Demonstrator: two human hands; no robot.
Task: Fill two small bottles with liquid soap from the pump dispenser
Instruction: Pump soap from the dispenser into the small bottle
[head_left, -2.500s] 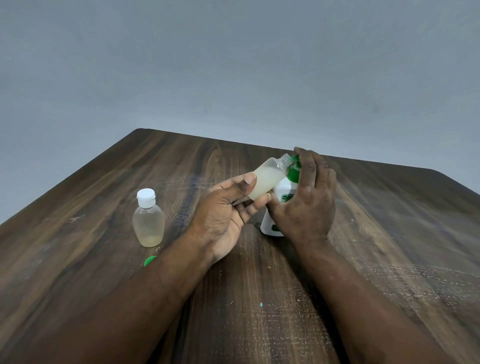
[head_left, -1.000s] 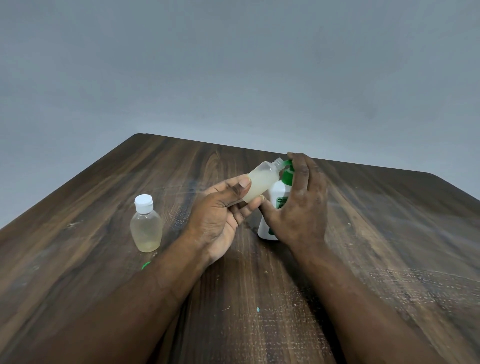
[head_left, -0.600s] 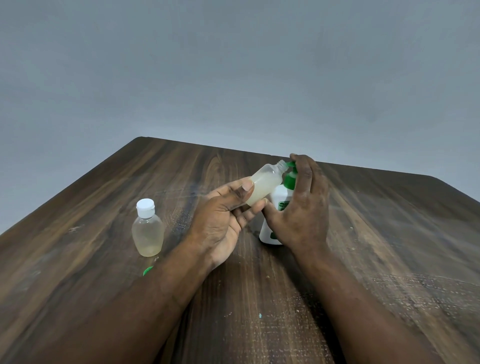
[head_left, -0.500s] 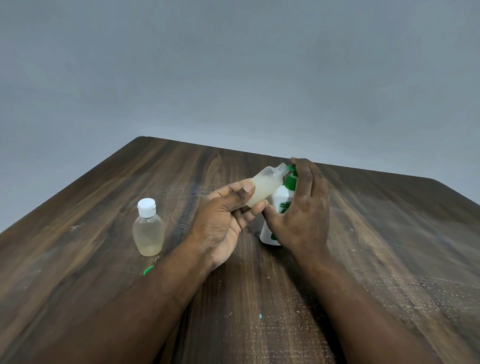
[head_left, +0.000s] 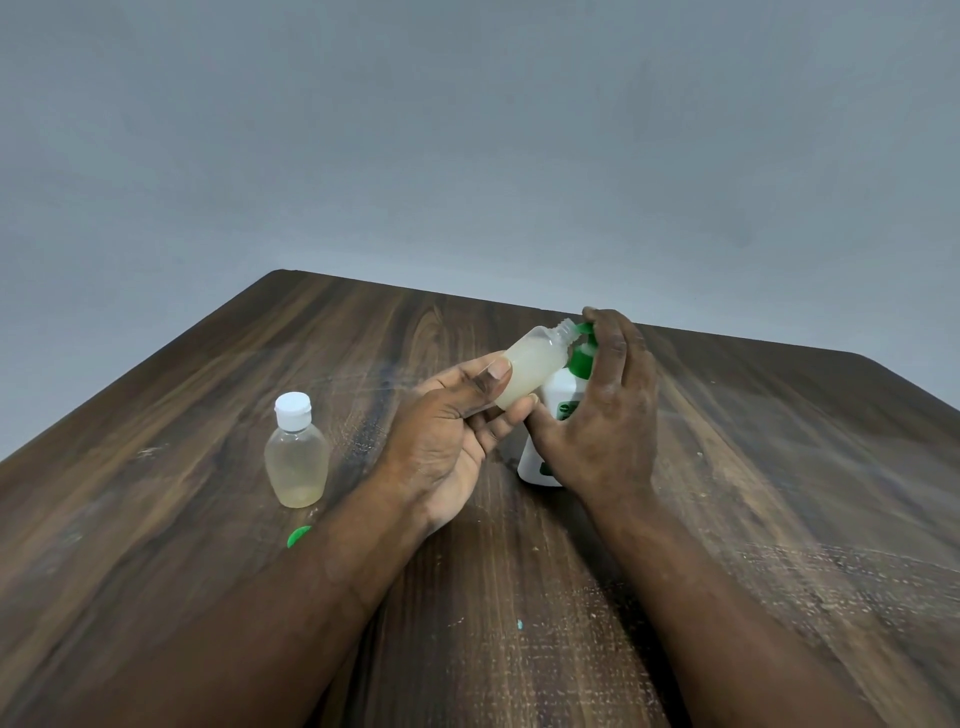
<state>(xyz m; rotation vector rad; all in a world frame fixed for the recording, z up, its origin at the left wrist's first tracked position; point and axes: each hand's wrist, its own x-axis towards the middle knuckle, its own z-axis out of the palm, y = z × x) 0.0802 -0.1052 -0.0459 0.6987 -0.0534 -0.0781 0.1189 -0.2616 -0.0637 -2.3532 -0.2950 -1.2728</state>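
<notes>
My left hand (head_left: 452, 431) grips a small uncapped bottle (head_left: 535, 364), tilted with its open neck up against the green pump nozzle. Cloudy pale soap fills much of that bottle. The white pump dispenser (head_left: 553, 410) with a green label stands on the table behind my hands. My right hand (head_left: 602, 410) wraps around it, fingers lying over the green pump head (head_left: 582, 358) and thumb on the dispenser's front. A second small clear bottle (head_left: 297, 454) with a white cap stands to the left, holding a little yellowish liquid.
A small green cap (head_left: 298, 536) lies on the dark wooden table (head_left: 519, 623) just in front of the capped bottle, partly hidden by my left forearm. The table's far edge meets a plain grey wall.
My hands, the tilted bottle and the dispenser stay together. The right fingers have lifted and dropped slightly on the pump head. The view has shifted a little.
</notes>
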